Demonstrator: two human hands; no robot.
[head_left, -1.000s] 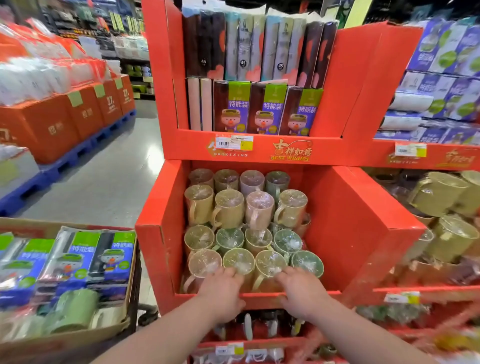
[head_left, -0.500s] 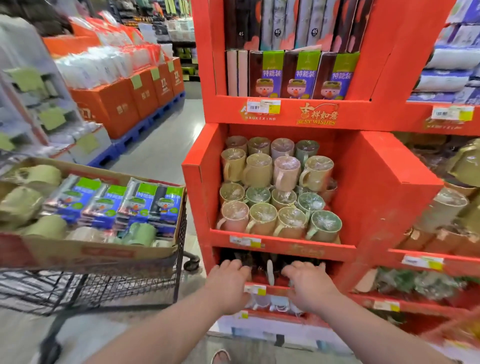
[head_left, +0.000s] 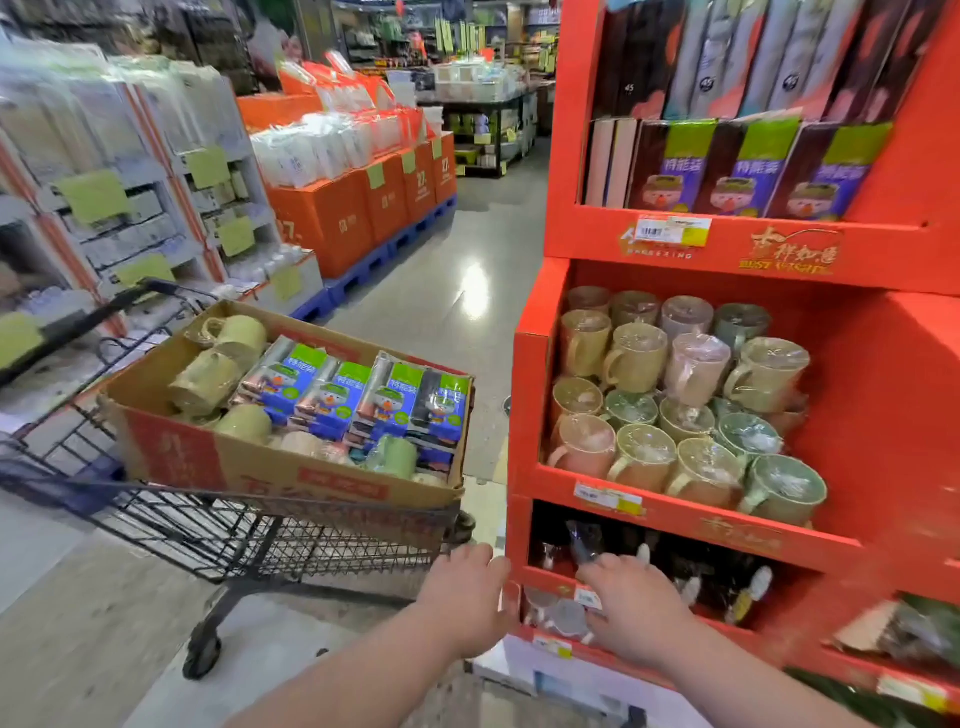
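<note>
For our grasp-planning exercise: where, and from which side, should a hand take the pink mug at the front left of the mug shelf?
Probably by its handle, reached from the open front. The loop on the pink mug juts left, free beside the shelf wall. The tan mug crowds its right side, others sit behind, and film covers its mouth.

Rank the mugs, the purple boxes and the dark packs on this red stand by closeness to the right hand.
1. Dark packs, lowest shelf, just beyond the right hand.
2. Mugs, middle shelf, above it.
3. Purple boxes, top shelf, farthest up.
</note>
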